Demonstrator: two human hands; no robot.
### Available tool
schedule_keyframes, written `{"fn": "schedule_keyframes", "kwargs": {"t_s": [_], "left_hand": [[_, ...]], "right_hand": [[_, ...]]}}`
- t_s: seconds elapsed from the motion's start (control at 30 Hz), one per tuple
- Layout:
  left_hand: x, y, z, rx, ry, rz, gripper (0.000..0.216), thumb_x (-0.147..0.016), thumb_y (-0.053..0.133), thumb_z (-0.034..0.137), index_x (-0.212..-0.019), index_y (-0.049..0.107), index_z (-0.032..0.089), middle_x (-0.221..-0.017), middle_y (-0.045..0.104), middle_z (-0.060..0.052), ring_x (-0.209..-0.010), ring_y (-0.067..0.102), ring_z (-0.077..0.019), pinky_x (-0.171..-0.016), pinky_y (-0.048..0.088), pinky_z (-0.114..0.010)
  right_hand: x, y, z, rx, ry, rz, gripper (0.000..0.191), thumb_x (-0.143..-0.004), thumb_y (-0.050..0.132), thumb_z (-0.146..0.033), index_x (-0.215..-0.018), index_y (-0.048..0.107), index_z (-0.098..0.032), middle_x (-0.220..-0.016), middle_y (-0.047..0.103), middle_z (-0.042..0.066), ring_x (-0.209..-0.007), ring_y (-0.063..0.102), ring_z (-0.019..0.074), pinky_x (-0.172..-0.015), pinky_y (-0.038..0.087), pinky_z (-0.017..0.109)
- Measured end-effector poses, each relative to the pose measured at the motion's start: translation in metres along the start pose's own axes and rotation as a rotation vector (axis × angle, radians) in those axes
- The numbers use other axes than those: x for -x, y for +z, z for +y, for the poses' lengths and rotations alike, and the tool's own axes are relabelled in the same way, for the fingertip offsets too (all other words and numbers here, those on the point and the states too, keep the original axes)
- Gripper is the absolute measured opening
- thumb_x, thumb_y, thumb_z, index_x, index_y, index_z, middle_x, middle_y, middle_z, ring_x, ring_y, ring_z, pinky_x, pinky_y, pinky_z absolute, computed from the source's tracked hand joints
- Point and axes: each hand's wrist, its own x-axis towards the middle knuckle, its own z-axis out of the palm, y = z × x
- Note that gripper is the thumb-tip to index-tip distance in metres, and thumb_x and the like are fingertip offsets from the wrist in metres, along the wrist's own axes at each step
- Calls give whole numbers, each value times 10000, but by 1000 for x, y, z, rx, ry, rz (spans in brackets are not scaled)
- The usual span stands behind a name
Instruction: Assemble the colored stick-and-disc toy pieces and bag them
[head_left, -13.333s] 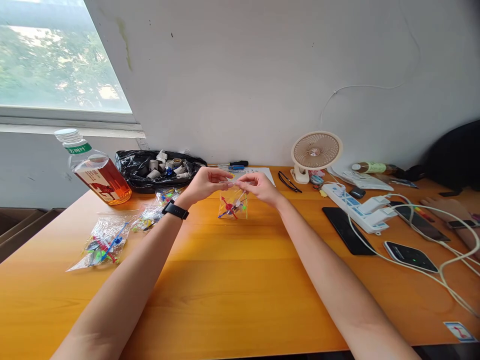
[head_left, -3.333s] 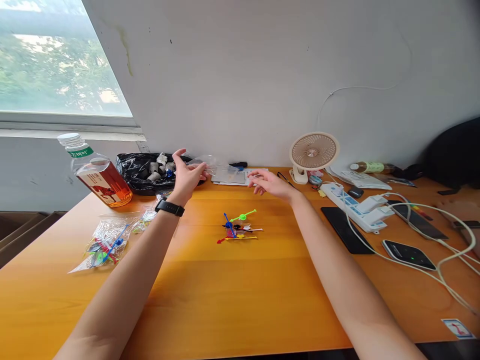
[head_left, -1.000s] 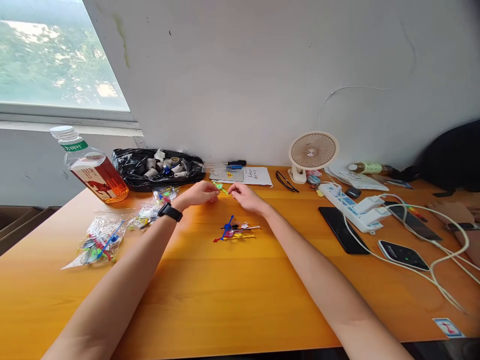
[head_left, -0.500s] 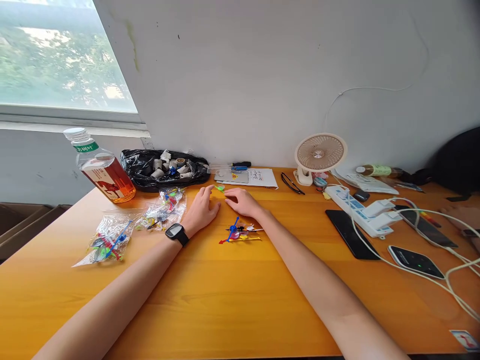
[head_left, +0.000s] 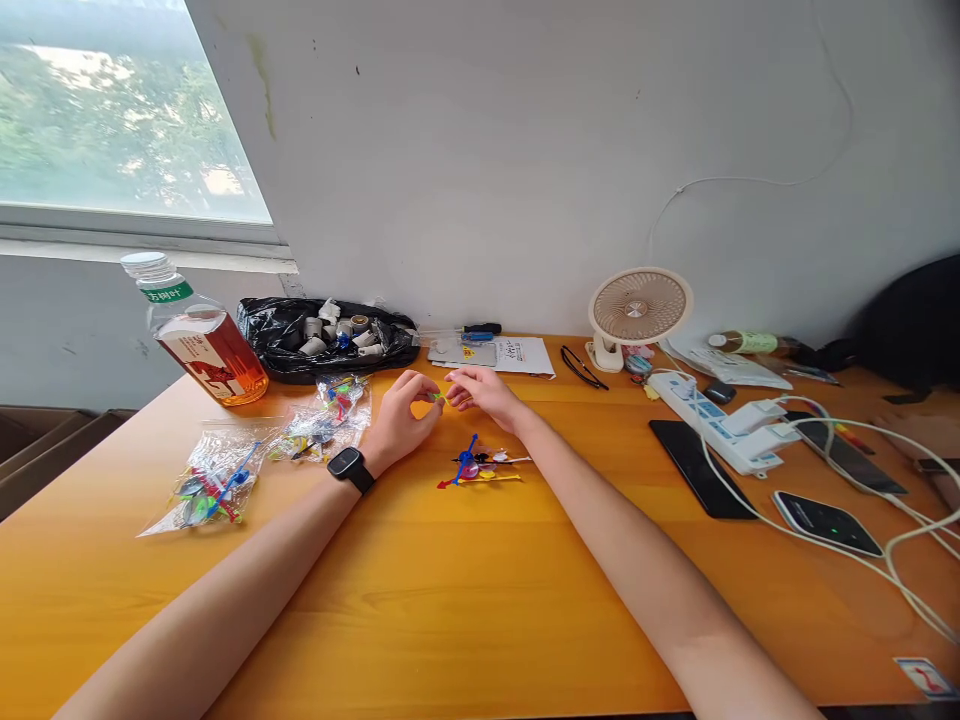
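Observation:
My left hand [head_left: 405, 418] is closed, its thumb and fingertips pinching a small green plastic piece [head_left: 436, 397] just above the table. My right hand [head_left: 486, 395] is close beside it, fingers curved and a little apart, the tips almost at the green piece. Whether they touch it is hard to make out. In front of the hands lies a small pile of plastic spinner pieces [head_left: 469, 468]: a blue arrow on top, with red, yellow, black and white parts. Left of my left hand are clear plastic bags [head_left: 214, 485] of similar colourful parts.
A drink bottle [head_left: 214, 350] and a black bag [head_left: 281, 340] of grey fittings stand at the back left. Papers [head_left: 529, 355], a screwdriver [head_left: 481, 329] and a small fan [head_left: 639, 308] are along the wall. At right lie a power strip [head_left: 709, 420], phones and cables.
My left hand has drawn its thumb and fingers together around the green piece, which was between both hands' fingertips. My right hand has lifted slightly and curled its fingers.

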Motion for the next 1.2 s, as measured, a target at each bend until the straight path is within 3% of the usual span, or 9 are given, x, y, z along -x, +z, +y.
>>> {"fn": "schedule_keyframes", "kwargs": {"t_s": [0.1,0.37,0.57,0.73,0.83,0.93,1.07,1.2], "left_hand": [[0,1,4,-47,31,-19,75,-950,624,256,-1010,664,233,-1017,696,-60,-946,667,-209,-897,557,-345],[0,3,3,-18,0,-16,165,-991,642,349,-1039,754,237,-1075,754,-74,-974,708,-221,-920,570,-358],[1,3,4,-8,24,-40,129,-943,670,294,-1011,757,228,-1028,764,-65,-945,714,-219,-901,571,-356],[0,4,6,-18,67,-61,91,-900,661,207,-948,738,209,-968,754,-57,-882,699,-195,-833,549,-323],[0,6,2,1,68,-46,62,-879,657,190,-900,714,202,-947,740,-48,-861,690,-183,-819,542,-311],[0,8,-7,30,-7,-48,23,-870,678,213,-869,693,195,-909,731,-42,-809,686,-178,-763,548,-299],[-1,8,-16,-35,-110,-67,82,-908,677,263,-926,710,191,-933,761,-57,-814,706,-201,-762,563,-318],[-2,9,-19,-231,-109,-76,147,-924,666,262,-992,777,194,-971,797,-78,-881,715,-249,-837,553,-374]], "right_hand": [[1,-2,0,-71,18,-124,208,-852,787,-340,-978,725,-186,-855,744,44,-725,642,135,-658,504,236],[5,-1,-3,-86,-3,-147,152,-725,719,-248,-847,749,-163,-651,602,-31,-568,397,91,-543,298,237],[7,-3,-4,-6,-4,-177,123,-716,711,-272,-778,666,-175,-644,590,-22,-569,429,100,-558,334,243],[5,0,1,299,-69,-198,129,-804,635,-271,-846,534,-203,-692,594,-22,-591,448,114,-545,346,229],[3,0,4,559,-155,-131,51,-870,539,-202,-919,554,-197,-791,602,-19,-677,480,130,-609,373,229],[0,-8,5,720,-159,-94,158,-891,467,-105,-945,587,-192,-852,629,5,-757,524,152,-682,383,248],[2,-28,1,891,-94,-96,173,-866,511,-58,-898,623,-186,-930,698,67,-816,583,193,-712,379,282],[11,-40,-16,1014,-74,-90,204,-814,606,-54,-961,673,-178,-1048,733,118,-885,624,239,-724,394,300]]}}
